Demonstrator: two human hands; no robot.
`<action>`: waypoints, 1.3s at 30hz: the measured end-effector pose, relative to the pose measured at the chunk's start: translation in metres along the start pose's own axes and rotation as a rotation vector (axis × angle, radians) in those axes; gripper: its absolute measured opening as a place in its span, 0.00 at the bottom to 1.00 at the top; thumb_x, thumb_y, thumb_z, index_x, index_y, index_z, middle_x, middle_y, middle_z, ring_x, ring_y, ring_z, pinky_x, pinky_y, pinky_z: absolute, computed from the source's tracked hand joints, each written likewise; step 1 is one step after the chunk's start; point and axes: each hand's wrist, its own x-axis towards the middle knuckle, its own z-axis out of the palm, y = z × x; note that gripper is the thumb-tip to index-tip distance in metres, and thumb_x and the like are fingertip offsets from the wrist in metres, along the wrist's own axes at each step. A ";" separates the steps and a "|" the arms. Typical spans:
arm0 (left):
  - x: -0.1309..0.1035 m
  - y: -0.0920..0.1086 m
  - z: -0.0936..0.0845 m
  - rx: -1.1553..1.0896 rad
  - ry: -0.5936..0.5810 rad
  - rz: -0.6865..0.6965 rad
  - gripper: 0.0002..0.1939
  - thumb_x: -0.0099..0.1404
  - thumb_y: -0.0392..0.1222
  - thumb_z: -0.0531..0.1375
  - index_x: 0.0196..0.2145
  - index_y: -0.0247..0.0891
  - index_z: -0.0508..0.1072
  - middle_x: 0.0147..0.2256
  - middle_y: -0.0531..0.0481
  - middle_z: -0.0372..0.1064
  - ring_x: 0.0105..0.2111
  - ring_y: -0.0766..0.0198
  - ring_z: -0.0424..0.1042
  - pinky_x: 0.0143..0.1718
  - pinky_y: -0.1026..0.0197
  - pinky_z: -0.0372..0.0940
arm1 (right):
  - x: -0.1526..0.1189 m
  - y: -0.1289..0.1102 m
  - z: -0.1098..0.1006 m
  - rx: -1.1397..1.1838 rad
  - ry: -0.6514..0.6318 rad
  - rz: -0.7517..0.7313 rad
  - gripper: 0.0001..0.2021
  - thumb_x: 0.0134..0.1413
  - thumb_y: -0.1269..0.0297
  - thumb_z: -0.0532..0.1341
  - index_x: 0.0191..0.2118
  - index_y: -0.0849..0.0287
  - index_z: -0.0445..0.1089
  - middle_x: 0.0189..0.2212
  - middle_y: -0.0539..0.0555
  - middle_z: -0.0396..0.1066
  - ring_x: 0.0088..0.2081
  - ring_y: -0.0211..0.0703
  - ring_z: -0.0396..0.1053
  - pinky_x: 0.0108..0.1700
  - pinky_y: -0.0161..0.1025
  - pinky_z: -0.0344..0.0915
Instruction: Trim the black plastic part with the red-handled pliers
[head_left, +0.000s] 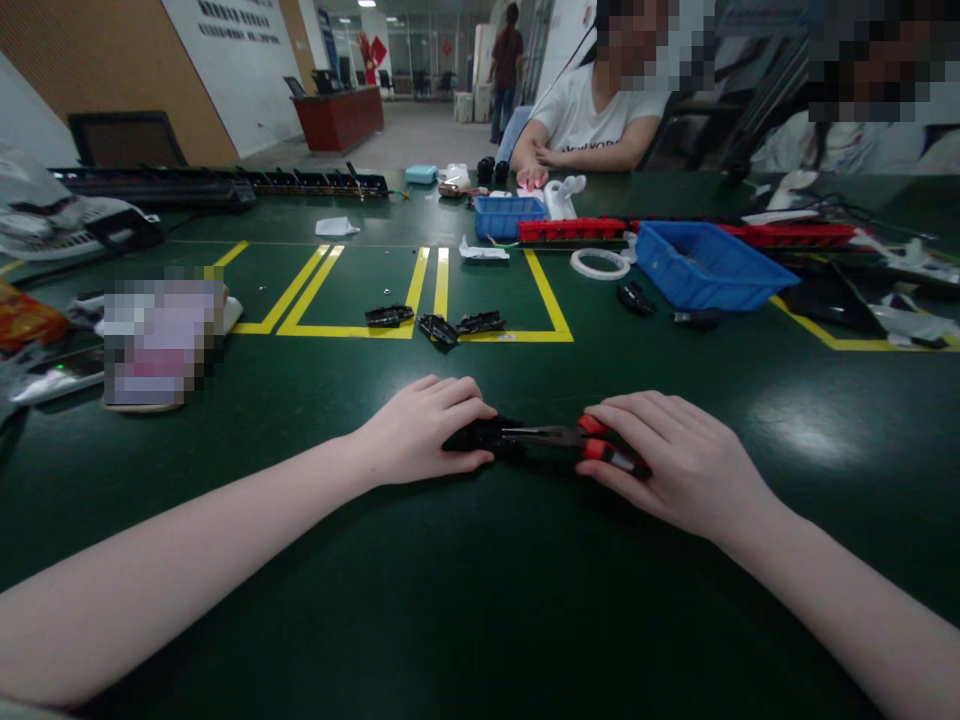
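Observation:
My left hand [429,432] is closed around a black plastic part [474,437] just above the dark green table. In my right hand [667,455] are pliers [551,436] with red-and-black handles, my fingers wrapped about the grips. The long metal jaws point left and meet the black part; whether they bite on it I cannot tell. Beyond my hands lie similar black plastic parts: one on the left [388,316], one in the middle [438,330] and one beside it [481,321].
A blue bin [705,265] and a smaller blue bin [510,216] stand farther back, near a tape roll [600,263] and a long red strip [574,231]. At left a phone [165,340] is propped up. A co-worker [592,120] sits across the table.

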 end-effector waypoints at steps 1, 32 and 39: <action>0.000 0.000 0.000 -0.002 0.002 0.001 0.18 0.67 0.46 0.64 0.52 0.36 0.72 0.46 0.45 0.71 0.42 0.57 0.72 0.43 0.55 0.68 | 0.000 0.000 0.000 -0.001 0.000 -0.007 0.20 0.66 0.52 0.57 0.46 0.68 0.70 0.38 0.64 0.75 0.38 0.49 0.72 0.37 0.43 0.68; 0.003 0.001 -0.002 -0.040 -0.060 -0.050 0.17 0.67 0.48 0.63 0.51 0.37 0.72 0.46 0.45 0.71 0.42 0.58 0.71 0.44 0.55 0.68 | 0.003 -0.007 0.005 0.055 -0.089 0.049 0.13 0.68 0.65 0.51 0.42 0.64 0.71 0.35 0.61 0.75 0.34 0.47 0.70 0.34 0.42 0.66; 0.004 0.000 -0.001 -0.035 -0.075 -0.068 0.19 0.68 0.53 0.63 0.50 0.38 0.73 0.45 0.46 0.71 0.42 0.57 0.71 0.42 0.56 0.67 | 0.003 -0.007 0.007 0.057 -0.071 0.052 0.13 0.68 0.67 0.50 0.42 0.65 0.72 0.35 0.61 0.76 0.34 0.47 0.70 0.34 0.42 0.67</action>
